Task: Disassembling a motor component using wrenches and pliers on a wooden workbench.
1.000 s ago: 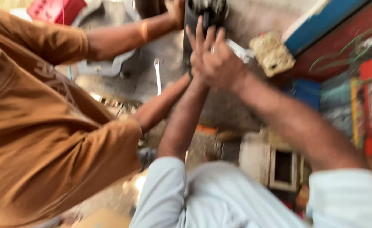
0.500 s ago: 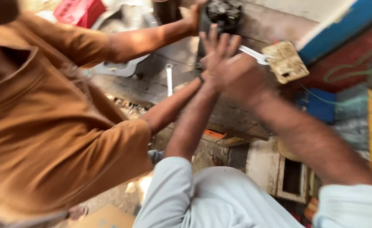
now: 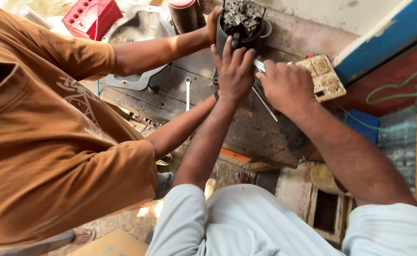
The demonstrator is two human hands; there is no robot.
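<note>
Dark cylindrical motor housing [image 3: 241, 26], upright on the wooden workbench [image 3: 265, 128] at 12 o'clock; left hand [image 3: 235, 71] pressed on its near side, fingers spread wide; right hand [image 3: 286, 85] at its 4 o'clock, curled around a thin metal tool [image 3: 264, 102]; co-worker's hand [image 3: 212, 24] steadying the housing at 9 o'clock; spanner [image 3: 188, 92] lying at 8 o'clock.

Crate [image 3: 91, 18]: red, far left of my bench.
Spanner [image 3: 188, 93]: flat on the planks.
Hose [image 3: 392, 88]: green, possibly a cable.
Board [image 3: 326, 78]: cream.
</note>
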